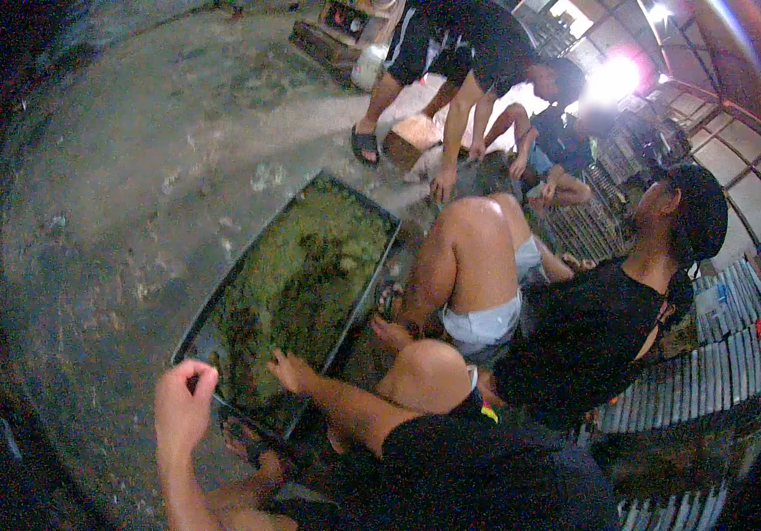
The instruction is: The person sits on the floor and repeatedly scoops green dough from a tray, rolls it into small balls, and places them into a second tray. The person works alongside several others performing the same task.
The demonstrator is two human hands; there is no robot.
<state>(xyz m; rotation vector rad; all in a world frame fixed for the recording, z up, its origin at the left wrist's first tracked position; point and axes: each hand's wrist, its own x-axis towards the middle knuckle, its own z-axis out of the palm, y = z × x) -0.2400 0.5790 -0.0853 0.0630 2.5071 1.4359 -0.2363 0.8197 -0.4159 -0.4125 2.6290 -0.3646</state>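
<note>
A long dark tray stands on the floor in front of me, holding a layer of small green plant-like matter with darker patches. I cannot make out its exact kind. My left hand is raised over the tray's near left corner, its fingers curled in to the thumb. Whatever is between them, if anything, is too small to tell. My right hand reaches over the tray's near right part, fingers a little apart, their tips at the green matter.
A person in a dark cap sits close on my right, knees beside the tray. Beyond it another person bends over a box near a seated person. Slatted metal racks stand at right. Concrete floor lies to the left.
</note>
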